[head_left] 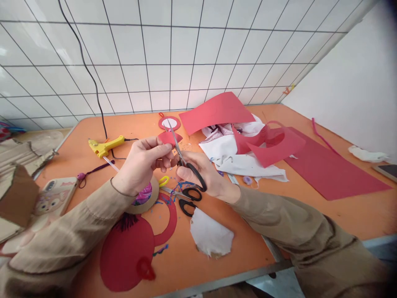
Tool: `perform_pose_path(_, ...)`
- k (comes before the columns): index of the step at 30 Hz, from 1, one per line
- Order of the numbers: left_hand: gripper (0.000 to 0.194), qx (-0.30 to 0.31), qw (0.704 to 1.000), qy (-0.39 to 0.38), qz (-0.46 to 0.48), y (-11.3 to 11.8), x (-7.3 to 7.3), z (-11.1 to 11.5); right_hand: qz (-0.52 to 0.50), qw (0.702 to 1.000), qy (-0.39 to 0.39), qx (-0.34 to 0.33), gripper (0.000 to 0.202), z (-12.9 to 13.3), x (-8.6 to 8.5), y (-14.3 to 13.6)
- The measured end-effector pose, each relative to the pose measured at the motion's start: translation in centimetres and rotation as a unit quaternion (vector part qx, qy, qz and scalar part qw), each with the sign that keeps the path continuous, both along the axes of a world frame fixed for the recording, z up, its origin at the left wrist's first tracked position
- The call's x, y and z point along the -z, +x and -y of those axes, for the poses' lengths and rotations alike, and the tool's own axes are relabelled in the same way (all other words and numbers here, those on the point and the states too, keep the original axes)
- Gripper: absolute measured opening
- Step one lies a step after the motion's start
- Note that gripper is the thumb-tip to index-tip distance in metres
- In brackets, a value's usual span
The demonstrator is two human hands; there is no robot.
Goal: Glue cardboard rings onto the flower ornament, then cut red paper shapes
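Observation:
My left hand [145, 157] pinches a small red paper piece [170, 139] between thumb and fingers. Black-handled scissors [198, 176] are in my right hand [206, 174], their blades slightly apart and pointing up across the red piece. Just behind is a red ring with a white centre [169, 122]. Below my hands, a second pair of scissors [182, 194] lies on the orange table near a red paper ring [170, 225] and blue scraps. A large red disc [127, 256] rests nearer the front edge.
A yellow glue gun [107, 146] and a patterned phone [56, 196] lie left, beside cardboard [17, 194]. Red sheets [328, 165] and white cloth [220, 145] cover the right side. White scrap [212, 234] lies near the front, by a roll of tape [151, 198].

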State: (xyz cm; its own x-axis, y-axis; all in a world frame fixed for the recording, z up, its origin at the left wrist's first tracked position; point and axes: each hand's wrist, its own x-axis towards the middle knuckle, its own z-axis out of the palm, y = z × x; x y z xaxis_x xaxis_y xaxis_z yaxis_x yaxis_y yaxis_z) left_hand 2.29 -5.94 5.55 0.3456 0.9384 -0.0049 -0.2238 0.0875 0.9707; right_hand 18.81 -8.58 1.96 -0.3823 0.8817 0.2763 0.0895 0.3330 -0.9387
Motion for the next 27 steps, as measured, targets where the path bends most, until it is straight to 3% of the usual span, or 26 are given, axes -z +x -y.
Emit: perform_pose_path(27,0.016,-0.005,1.0,0.021,-0.011,0.0,0.05,0.12,-0.015,1.0,-0.008,-0.008,0.055,0.1,-0.11,-0.04)
